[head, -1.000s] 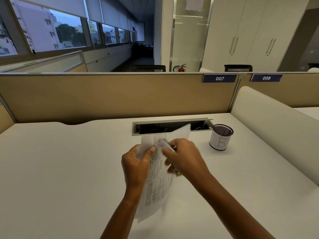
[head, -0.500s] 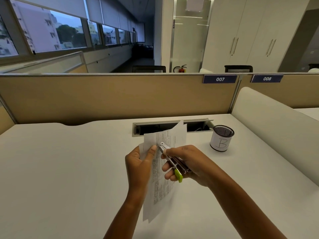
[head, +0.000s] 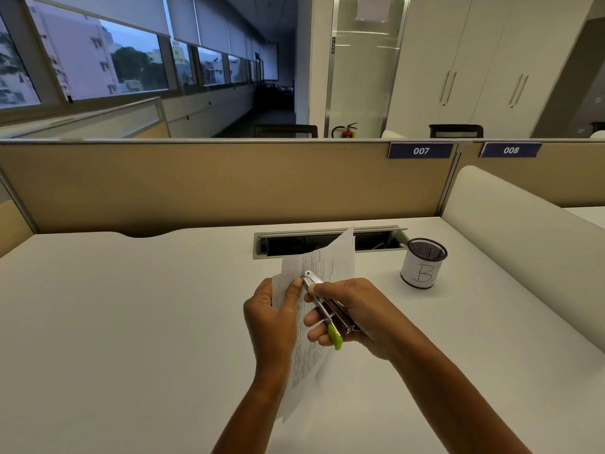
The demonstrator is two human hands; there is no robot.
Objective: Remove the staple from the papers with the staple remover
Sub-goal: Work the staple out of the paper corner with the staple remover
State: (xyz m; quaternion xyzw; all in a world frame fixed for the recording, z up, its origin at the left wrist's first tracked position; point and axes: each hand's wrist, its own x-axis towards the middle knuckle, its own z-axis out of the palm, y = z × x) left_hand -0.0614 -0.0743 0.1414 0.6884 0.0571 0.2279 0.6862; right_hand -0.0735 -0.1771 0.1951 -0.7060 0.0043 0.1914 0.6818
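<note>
Left hand (head: 273, 317) pinches the papers (head: 319, 276) near their top left edge, thumb on the printed face, fingers behind; sheets held up off the desk (head: 131, 322), tilted, lower corner hanging down btwn the forearms. Right hand (head: 352, 317) is wrapped round the staple remover (head: 324, 306): thumb along its metal top, fingers curled under, green end sticking out toward the camera below the fingers. Remover's silver tip w/ rivet sits against the paper right beside the left thumb tip, approx at the upper left corner of the page. Staple itself too small to make out, so can't tell if the tip is under it. Mesh pen cup (head: 423, 262) w/ a paper label marked "B" stands on the desk to the right, well apart from the hands. Cable slot (head: 281, 245) in the desk lies behind the papers
</note>
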